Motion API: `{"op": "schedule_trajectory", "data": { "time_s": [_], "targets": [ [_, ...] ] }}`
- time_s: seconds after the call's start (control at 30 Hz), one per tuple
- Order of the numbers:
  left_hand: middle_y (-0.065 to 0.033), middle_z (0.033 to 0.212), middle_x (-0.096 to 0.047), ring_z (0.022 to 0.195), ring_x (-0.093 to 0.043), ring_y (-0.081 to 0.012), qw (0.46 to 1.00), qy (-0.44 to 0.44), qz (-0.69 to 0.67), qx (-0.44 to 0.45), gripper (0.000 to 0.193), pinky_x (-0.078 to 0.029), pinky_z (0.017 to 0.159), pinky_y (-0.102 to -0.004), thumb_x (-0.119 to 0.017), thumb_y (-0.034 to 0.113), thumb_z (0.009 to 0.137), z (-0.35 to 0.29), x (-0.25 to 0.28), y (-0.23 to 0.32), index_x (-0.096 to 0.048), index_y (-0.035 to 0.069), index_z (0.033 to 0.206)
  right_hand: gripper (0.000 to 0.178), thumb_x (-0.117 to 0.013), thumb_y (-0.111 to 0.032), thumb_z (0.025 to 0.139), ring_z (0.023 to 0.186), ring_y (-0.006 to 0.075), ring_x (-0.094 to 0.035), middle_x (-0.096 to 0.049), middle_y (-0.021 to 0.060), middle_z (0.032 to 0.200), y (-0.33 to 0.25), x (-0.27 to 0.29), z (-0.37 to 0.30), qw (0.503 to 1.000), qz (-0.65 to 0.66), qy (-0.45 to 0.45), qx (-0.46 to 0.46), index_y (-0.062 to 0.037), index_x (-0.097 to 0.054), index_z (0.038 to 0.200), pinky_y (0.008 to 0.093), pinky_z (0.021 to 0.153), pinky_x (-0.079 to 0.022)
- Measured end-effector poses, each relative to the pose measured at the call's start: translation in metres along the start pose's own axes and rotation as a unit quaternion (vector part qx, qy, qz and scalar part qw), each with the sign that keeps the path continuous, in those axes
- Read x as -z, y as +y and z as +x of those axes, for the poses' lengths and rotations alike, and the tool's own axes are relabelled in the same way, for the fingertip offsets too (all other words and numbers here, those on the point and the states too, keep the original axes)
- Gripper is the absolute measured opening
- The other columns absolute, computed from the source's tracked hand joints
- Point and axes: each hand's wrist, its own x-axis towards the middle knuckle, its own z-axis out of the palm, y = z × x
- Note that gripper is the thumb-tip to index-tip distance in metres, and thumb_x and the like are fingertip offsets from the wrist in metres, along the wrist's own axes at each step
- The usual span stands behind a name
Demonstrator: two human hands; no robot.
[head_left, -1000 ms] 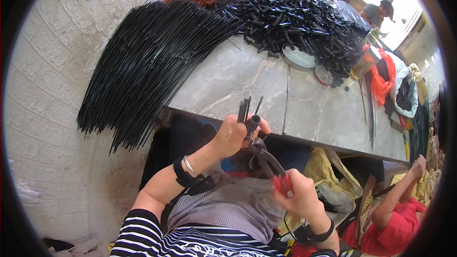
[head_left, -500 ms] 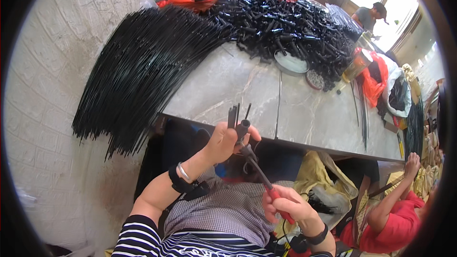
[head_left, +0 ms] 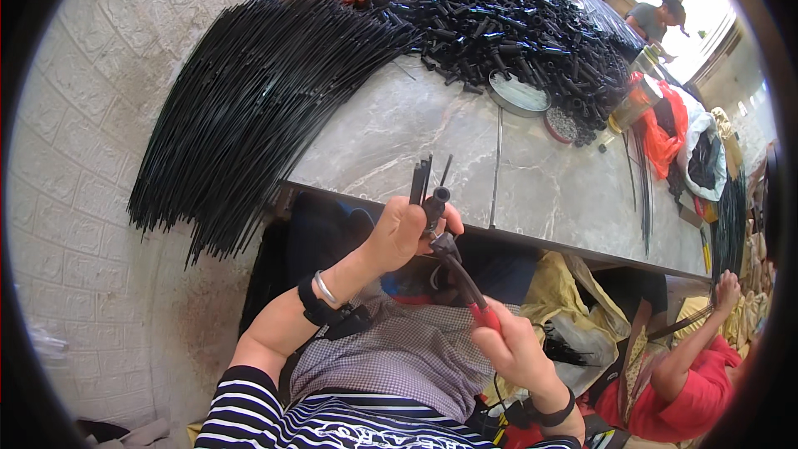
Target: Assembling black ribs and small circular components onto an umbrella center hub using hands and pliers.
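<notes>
My left hand (head_left: 397,237) is closed around a short black tube (head_left: 436,202) with an open round end. Several thin black rods (head_left: 420,181) stick up from the same grip. My right hand (head_left: 522,349) is wrapped around a red-handled plier-like tool (head_left: 485,313). Its dark head (head_left: 446,244) lies against the lower end of the tube, close to my left fingertips. What sits between the tool's jaws is too small to make out. Both hands are held in front of the table's near edge, above my lap.
On the grey marbled table (head_left: 399,116) lie a large bundle of black rods (head_left: 249,108) and a heap of black tubular parts (head_left: 515,29). Nearby are a round dish (head_left: 520,95), small silvery pieces (head_left: 562,125) and a red bag (head_left: 663,145). A person in red (head_left: 682,387) sits at right.
The view has shifted, so the table appears slightly higher and further right. The tool has turned a little in my right hand, while its head stays at the tube. My left hand keeps its grip.
</notes>
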Motion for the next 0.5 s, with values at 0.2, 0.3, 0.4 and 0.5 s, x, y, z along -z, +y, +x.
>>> {"op": "schedule_trajectory", "data": {
  "time_s": [0.2, 0.3, 0.4, 0.5],
  "targets": [
    [0.0045, 0.053, -0.045, 0.044, -0.036, -0.0017, 1.000, 0.019, -0.009, -0.007, 0.092, -0.025, 0.041, -0.0188, -0.030, 0.083, 0.077, 0.000, 0.000, -0.002, -0.065, -0.002, 0.086, 0.026, -0.060, -0.017, 0.086, 0.062, 0.0162, -0.058, -0.057, 0.0085, 0.069, 0.010, 0.001, 0.004, 0.865, 0.472, -0.150, -0.084, 0.0030, -0.052, 0.100, 0.0260, 0.055, -0.045],
    [0.0043, 0.054, -0.047, 0.044, -0.038, -0.0013, 1.000, 0.015, -0.003, -0.006, 0.092, -0.025, 0.041, -0.0184, -0.030, 0.083, 0.076, 0.000, -0.004, 0.001, -0.065, -0.001, 0.083, 0.020, -0.063, -0.012, 0.082, 0.059, 0.0174, -0.058, -0.058, 0.0110, 0.069, 0.026, 0.000, 0.004, 0.788, 0.578, -0.207, -0.031, 0.0007, -0.050, 0.091, 0.0270, 0.052, -0.046],
    [0.0039, 0.054, -0.048, 0.045, -0.039, -0.0011, 0.999, 0.030, 0.010, -0.006, 0.091, -0.026, 0.041, -0.0180, -0.029, 0.083, 0.077, 0.000, -0.002, 0.001, -0.064, -0.001, 0.082, 0.023, -0.066, -0.009, 0.079, 0.056, 0.0209, -0.060, -0.059, 0.0119, 0.069, 0.003, 0.000, 0.005, 0.980, 0.191, -0.058, 0.000, 0.0009, -0.050, 0.092, 0.0306, 0.050, -0.047],
    [0.0035, 0.053, -0.049, 0.044, -0.041, -0.0016, 1.000, 0.010, 0.028, 0.004, 0.091, -0.027, 0.041, -0.0182, -0.028, 0.084, 0.077, -0.001, -0.003, 0.009, -0.064, 0.000, 0.080, 0.028, -0.064, -0.005, 0.079, 0.060, 0.0281, -0.063, -0.060, 0.0138, 0.074, 0.002, -0.007, 0.006, 0.967, -0.199, 0.131, 0.091, -0.0009, -0.053, 0.104, 0.0354, 0.054, -0.050]
  ]
}}
